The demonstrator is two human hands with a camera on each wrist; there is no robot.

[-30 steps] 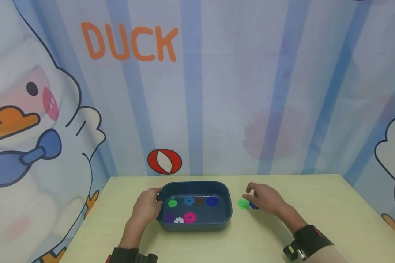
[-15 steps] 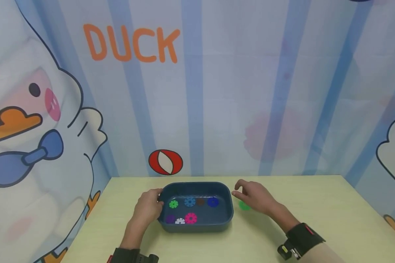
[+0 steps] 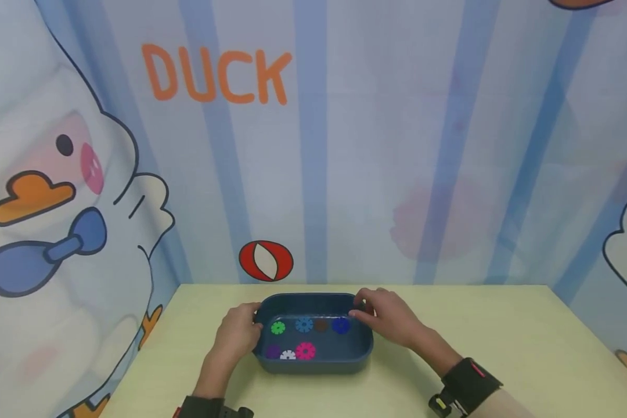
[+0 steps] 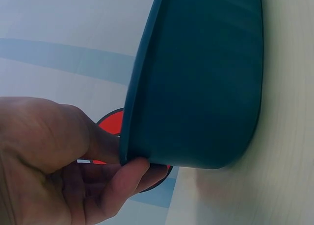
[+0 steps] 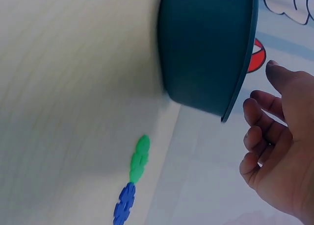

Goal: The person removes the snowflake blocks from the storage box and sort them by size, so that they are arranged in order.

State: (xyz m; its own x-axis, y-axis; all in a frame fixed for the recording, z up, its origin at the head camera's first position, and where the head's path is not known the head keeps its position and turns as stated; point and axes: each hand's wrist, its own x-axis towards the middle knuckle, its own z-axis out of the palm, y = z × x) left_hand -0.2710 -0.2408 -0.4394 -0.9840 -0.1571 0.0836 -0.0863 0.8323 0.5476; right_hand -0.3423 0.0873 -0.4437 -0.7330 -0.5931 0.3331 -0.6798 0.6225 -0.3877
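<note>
A dark blue-grey plastic bin (image 3: 313, 367) stands on the table. My left hand (image 3: 235, 332) pinches its left rim between thumb and fingers. Inside lie several flat notched discs: a green one (image 3: 278, 328), light blue (image 3: 304, 324), brown (image 3: 321, 325), dark blue (image 3: 341, 325), purple (image 3: 273, 352), white (image 3: 288, 355) and pink (image 3: 305, 350). My right hand (image 3: 389, 316) hovers at the right rim with loosely bent fingers and nothing between them. In the right wrist view, a green disc (image 5: 140, 159) and a blue disc (image 5: 124, 204) lie on the table, hidden from the head view.
The pale yellow tabletop (image 3: 480, 337) runs back to a striped curtain (image 3: 366, 145) printed with ducks and a red ball. Each wrist wears a black strap (image 3: 471, 380) with a small camera.
My right hand has moved left, from above the green and blue discs on the table to the bin's right rim. The left hand keeps its grip on the bin.
</note>
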